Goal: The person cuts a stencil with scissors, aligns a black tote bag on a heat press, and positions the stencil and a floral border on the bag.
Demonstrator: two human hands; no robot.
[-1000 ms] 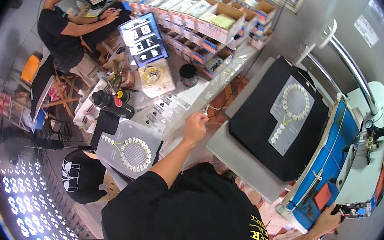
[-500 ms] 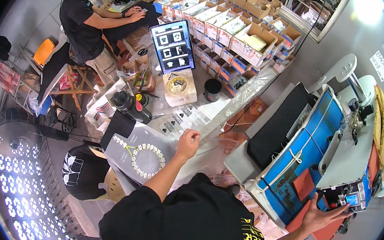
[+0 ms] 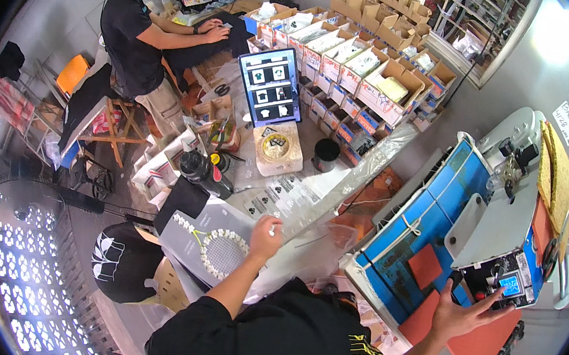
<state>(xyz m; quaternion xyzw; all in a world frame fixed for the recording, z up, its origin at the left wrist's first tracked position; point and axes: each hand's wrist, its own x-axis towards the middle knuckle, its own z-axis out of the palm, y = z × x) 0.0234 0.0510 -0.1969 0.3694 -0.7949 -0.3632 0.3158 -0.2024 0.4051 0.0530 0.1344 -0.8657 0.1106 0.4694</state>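
Note:
My left hand (image 3: 267,237) is held with curled fingers above the table edge, beside a grey printed sheet (image 3: 189,242) with a racket design ringed in white flowers. A small pale spot shows at its fingers; I cannot make out what it is. On the right, my right hand (image 3: 457,316) has its fingers spread at the control box (image 3: 531,280) with a lit blue display (image 3: 511,286). A black knob or handle end (image 3: 453,279) is by its fingers. The box belongs to a blue press (image 3: 398,246) with white cord tied across it and reddish pads (image 3: 426,261) on top.
A tablet (image 3: 270,87) stands on the table before a tape roll (image 3: 276,146), a black cup (image 3: 326,155) and a black bottle (image 3: 204,173). Cardboard bins (image 3: 392,92) line the back. Another person (image 3: 134,33) works at the far left. A fan (image 3: 21,203) stands near left.
The blue press top has swung left over the lower plate, hiding the black cloth there. My right hand has moved left with it. My left hand has lowered slightly; the view has shifted.

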